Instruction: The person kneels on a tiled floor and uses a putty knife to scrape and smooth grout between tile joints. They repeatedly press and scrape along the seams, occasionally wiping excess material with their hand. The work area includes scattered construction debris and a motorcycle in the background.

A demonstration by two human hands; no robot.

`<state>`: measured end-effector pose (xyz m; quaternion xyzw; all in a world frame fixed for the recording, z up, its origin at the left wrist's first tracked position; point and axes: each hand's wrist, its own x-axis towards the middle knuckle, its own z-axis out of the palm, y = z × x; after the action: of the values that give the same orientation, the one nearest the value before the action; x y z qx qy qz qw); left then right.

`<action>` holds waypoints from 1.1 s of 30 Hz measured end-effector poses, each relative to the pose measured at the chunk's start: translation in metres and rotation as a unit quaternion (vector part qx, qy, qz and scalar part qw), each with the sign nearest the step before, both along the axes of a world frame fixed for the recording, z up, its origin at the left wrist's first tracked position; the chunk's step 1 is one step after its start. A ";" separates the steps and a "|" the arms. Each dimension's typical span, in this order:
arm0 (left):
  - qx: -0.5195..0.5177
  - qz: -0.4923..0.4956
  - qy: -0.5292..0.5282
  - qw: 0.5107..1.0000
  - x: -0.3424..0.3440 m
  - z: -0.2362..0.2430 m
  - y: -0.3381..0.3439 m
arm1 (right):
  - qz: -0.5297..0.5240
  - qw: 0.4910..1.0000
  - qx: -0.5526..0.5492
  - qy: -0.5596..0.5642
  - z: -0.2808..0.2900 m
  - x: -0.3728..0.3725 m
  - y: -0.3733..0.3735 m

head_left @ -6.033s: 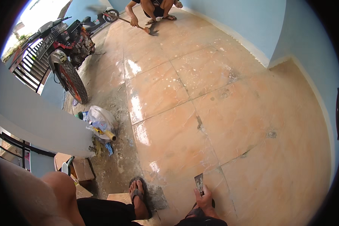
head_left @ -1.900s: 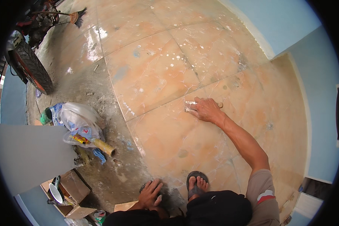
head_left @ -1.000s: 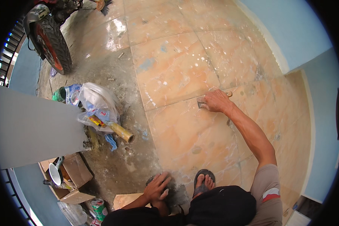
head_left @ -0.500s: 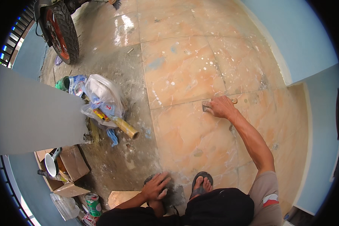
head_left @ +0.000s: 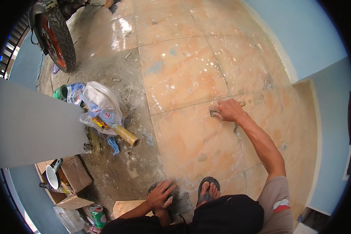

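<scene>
My right hand is wrapped round a putty knife. Its grey blade points left at the tiled floor, and the wooden handle's end sticks out on the right of my fist. White and pale blue paint spots lie on the tiles beyond that hand. My left hand rests over my left leg, just above the sandalled foot, fingers stretched out and holding nothing. My right foot in a dark sandal stands on the tiles.
A clear plastic bag and a yellow tape roll lie on bare concrete at left, beside a grey pillar. Nearer are a cardboard box and a green can. A motorcycle wheel stands far left; blue walls bound the right.
The view has shifted slightly. My right hand still grips the putty knife at about the same place on the tiles, and my left hand has not visibly moved.
</scene>
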<state>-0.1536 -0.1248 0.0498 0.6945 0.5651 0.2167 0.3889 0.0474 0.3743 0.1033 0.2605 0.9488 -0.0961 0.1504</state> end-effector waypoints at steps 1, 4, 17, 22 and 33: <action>0.002 -0.006 0.003 1.000 -0.001 0.001 0.002 | 0.028 0.999 -0.003 0.022 -0.006 -0.024 -0.015; 0.013 -0.005 0.000 1.000 0.001 0.000 0.007 | 0.057 0.998 0.013 0.014 -0.031 -0.064 -0.038; 0.008 -0.008 0.008 1.000 -0.001 0.002 0.001 | 0.048 0.998 0.018 0.020 -0.030 -0.075 -0.059; 0.013 0.016 -0.005 1.000 -0.006 -0.002 -0.002 | 0.019 1.000 0.020 -0.011 -0.009 -0.025 -0.023; 0.034 0.014 -0.025 0.999 -0.001 -0.006 0.001 | 0.060 0.997 0.023 0.040 -0.029 -0.130 -0.062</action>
<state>-0.1543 -0.1238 0.0441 0.6935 0.5571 0.2586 0.3765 -0.0826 0.3119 0.0740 0.2025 0.9699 -0.0760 0.1114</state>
